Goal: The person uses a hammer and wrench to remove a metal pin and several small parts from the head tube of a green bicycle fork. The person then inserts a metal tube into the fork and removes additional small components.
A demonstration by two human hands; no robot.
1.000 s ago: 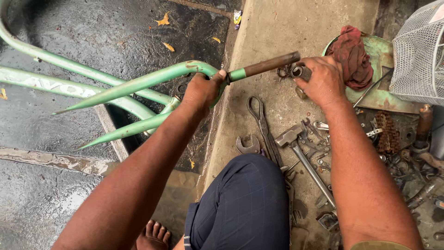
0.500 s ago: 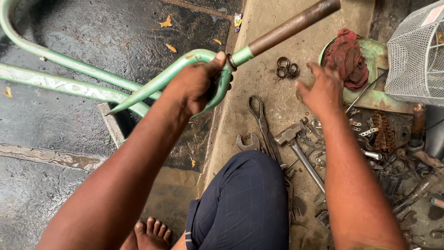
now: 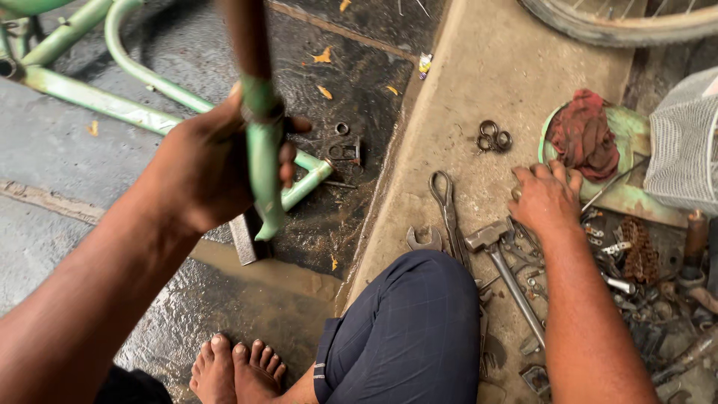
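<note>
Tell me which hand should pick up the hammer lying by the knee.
Probably the right hand. It rests open on the concrete slab, right beside the hammer, with nothing in it. The left hand is closed around the green fork on the far side of the knee.

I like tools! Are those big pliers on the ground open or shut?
Shut. The pliers lie flat on the concrete, their two handles running close together.
</note>
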